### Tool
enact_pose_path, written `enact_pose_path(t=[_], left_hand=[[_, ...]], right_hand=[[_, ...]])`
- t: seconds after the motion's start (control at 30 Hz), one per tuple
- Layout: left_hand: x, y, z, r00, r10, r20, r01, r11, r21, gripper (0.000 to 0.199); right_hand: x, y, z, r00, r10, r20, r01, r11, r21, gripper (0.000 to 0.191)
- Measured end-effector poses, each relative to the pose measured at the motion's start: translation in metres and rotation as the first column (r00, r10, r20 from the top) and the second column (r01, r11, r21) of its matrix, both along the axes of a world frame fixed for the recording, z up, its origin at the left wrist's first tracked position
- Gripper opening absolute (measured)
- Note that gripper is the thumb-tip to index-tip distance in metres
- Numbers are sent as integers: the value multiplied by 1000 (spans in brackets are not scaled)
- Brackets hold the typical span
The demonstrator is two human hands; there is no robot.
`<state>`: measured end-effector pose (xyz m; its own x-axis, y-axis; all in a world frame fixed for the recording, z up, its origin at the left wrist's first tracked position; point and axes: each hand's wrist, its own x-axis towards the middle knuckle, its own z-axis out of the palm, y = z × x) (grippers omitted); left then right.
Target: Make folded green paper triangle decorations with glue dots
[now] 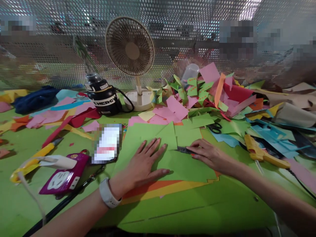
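Sheets of green paper point(190, 169) lie stacked in front of me, with orange and yellow sheets point(158, 192) showing beneath their near edge. My left hand point(145, 163) rests flat on the green paper, fingers spread, a pale band on its wrist. To its right, my right hand point(209, 154) is closed on a small black cutter point(185, 150), whose tip points left and touches the paper beside a cut edge. Part of the cutter is hidden by the fingers.
A phone point(107, 144), a purple case point(65, 176) and a yellow tool point(32, 161) lie left. Behind stand a black bottle point(105, 98) and a fan point(132, 51). Black scissors point(215, 127), a yellow glue gun point(263, 153) and paper scraps point(176, 108) lie around.
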<state>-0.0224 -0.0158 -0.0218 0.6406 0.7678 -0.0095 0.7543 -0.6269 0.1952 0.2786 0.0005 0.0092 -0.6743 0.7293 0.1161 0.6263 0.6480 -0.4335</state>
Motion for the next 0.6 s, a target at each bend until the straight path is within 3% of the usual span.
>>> enact_pose_path(t=[0.27,0.6], left_hand=[[1,-1,1,1000,11,17,-11,1000,-15,92],[1,0,1,1000,18,22,-18,1000,-6,93]], right_hand=[[-11,2,-7,998,16,-53,-11,996,89,29],[-17,0,-5,996,8,-87,0,996,91,29]])
